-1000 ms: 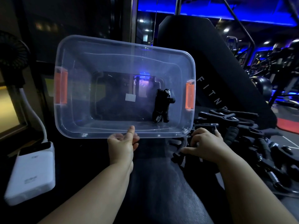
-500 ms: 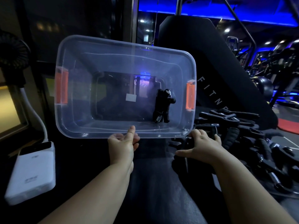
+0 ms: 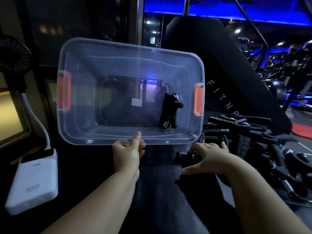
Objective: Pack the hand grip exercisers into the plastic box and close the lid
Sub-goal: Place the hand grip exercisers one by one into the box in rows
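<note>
A clear plastic box (image 3: 101,132) with orange latches (image 3: 65,93) is tipped so its open top faces me. My left hand (image 3: 128,154) holds its near rim, index finger up against the edge. A couple of black hand grip exercisers (image 3: 170,110) lie together inside at the right end. More black hand grip exercisers are piled (image 3: 253,137) to the right of the box. My right hand (image 3: 211,157) is at the pile's near left edge, fingers curled over one exerciser (image 3: 185,157), thumb spread out. No lid is in view.
A white power bank (image 3: 33,181) with a white cable lies at the left on the dark padded bench (image 3: 160,200). A black fan (image 3: 13,56) stands at the far left. A black angled pad (image 3: 228,73) rises behind the box and pile.
My right hand has shifted along the pile's edge and drawn slightly toward me, its fingers closing over an exerciser. The box and my left hand have stayed put.
</note>
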Tool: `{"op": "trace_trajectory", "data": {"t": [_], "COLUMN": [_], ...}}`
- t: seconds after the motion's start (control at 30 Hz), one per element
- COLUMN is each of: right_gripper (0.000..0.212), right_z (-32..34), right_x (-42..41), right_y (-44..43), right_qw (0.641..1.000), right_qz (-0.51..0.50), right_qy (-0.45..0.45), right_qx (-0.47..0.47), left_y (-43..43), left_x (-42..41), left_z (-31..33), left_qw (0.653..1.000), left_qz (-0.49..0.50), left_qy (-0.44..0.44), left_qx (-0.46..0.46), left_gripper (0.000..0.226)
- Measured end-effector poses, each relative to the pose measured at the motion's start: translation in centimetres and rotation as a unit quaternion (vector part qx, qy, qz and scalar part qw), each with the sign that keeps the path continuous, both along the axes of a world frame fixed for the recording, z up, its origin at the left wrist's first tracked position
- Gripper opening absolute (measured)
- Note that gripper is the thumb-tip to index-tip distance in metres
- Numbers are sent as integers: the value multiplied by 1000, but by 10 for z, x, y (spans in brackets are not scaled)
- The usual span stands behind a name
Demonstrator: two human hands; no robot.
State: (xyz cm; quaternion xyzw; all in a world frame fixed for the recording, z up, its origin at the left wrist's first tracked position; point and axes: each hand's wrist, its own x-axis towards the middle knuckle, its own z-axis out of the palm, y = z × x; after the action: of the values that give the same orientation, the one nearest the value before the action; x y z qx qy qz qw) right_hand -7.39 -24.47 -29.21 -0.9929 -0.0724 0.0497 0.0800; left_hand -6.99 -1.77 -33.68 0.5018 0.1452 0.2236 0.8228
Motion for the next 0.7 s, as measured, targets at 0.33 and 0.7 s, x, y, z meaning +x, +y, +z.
{"op": "trace_trajectory", "data": {"t": [0.33,0.7], "right_gripper": [84,64], "right_z": [6,-5], "right_x": [-10,-8], "right_y": [11,44], "right_qw": [994,981], "right_qz": [93,185], "right_qy": [39,-47], "right_qx": [41,-31], "left_y": [0,-1], "left_x": [-3,-3], "left_z": [2,3], "left_qw": [1000,1000], "left_qz": [-1,3], "left_qy": [1,0], "left_qx": [2,-5], "left_gripper": [30,30]}}
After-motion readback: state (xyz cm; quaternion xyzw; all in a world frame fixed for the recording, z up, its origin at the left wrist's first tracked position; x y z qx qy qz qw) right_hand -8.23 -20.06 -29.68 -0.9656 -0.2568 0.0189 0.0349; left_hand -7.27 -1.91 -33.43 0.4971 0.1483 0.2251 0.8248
